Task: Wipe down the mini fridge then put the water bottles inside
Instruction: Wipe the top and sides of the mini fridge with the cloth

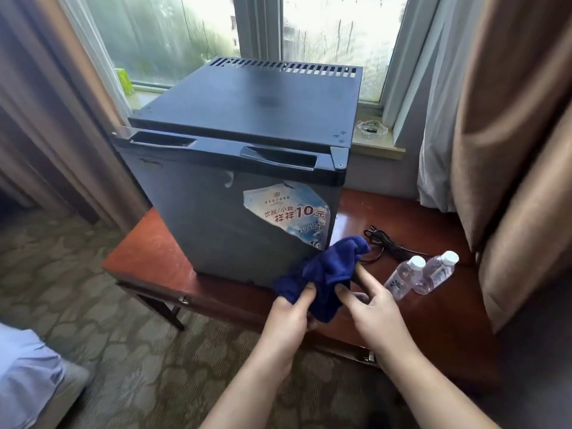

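The mini fridge [235, 168] fills the centre of view, door shut, standing on a reddish low table [145, 255] in front of the window. A torn sticker [288, 212] clings to the door toward 4 o'clock of its face. The blue cloth [325, 274] is bunched at the fridge's lower corner, at about 5 o'clock from the fridge's middle, with the left hand [291, 314] closed on its lower fold and the right hand [371, 308] pinching its right edge with thumb and forefinger, the other fingers spread loose. Two water bottles [421, 277] lie on their sides at 3 o'clock of the hands, near a black cord [387, 243]. Likely the cloth is being gathered for wiping: fold it into a flat pad (a loose wad smears), start on the top and work downward, going gently over the peeling sticker.
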The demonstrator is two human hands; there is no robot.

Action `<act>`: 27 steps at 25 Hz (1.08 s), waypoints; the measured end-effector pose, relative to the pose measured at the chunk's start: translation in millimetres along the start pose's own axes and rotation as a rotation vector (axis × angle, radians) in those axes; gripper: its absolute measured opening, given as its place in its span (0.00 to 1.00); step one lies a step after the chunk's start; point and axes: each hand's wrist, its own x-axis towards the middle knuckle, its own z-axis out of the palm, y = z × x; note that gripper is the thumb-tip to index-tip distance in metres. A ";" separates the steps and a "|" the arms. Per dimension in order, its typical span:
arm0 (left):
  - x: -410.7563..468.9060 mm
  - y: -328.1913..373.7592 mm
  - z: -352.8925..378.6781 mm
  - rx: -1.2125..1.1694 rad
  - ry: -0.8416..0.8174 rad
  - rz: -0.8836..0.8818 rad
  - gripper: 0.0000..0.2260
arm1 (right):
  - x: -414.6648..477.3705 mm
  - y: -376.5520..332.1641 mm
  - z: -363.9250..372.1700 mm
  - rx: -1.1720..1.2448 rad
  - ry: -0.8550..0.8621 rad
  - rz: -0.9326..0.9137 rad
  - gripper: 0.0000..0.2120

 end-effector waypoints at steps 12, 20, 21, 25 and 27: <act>-6.7 -42.0 -49.8 -0.020 0.038 -0.067 0.10 | -20.6 37.8 40.4 0.280 -0.075 0.331 0.17; 21.2 -25.4 -48.8 -0.227 0.100 -0.108 0.10 | 7.8 35.9 40.2 0.401 -0.152 0.446 0.09; 24.9 -21.3 -45.9 -0.220 0.111 -0.103 0.11 | 13.1 36.8 41.0 0.412 -0.145 0.455 0.09; 42.9 -2.7 -40.3 -0.200 0.176 -0.092 0.12 | 39.0 38.1 51.3 0.456 -0.119 0.460 0.07; 48.6 3.0 -48.2 -0.219 0.218 -0.075 0.12 | 45.8 40.0 61.0 0.440 -0.103 0.468 0.08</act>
